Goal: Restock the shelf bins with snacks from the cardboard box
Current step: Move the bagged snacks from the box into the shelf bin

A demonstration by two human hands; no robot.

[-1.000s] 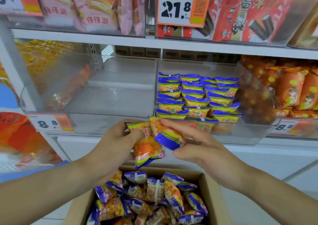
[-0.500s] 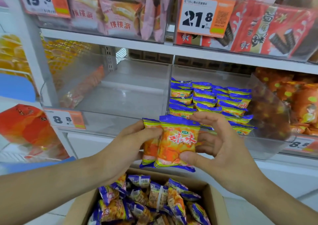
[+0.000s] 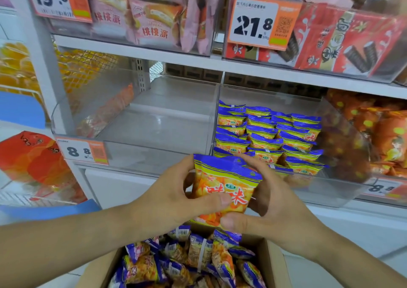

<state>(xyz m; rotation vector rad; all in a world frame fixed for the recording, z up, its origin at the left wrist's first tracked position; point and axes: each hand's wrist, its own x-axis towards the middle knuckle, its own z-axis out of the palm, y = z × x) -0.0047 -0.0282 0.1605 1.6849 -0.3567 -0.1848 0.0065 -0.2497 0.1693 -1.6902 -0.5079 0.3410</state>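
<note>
Both hands hold a small stack of orange snack packets (image 3: pixel 226 184) with blue tops, upright, above the cardboard box (image 3: pixel 274 263). My left hand (image 3: pixel 174 199) grips the stack from the left, thumb across the front. My right hand (image 3: pixel 271 206) grips it from the right, thumb under the bottom edge. The box holds several loose packets of the same kind (image 3: pixel 187 261). Behind the hands, the clear right bin (image 3: pixel 330 191) holds rows of matching packets (image 3: pixel 268 133). The clear left bin (image 3: pixel 154 133) has nothing in it.
A shelf above carries bins of pink cake packs (image 3: pixel 152 17) and red boxes (image 3: pixel 343 39) with price tags. Orange bags (image 3: pixel 383 133) fill the bin at the far right. A red pack (image 3: pixel 33 158) sits at the left. White shelf front below the bins.
The packets went from askew between the hands to a squared, upright stack. The hands closed tighter around it and the view moved nearer the shelf.
</note>
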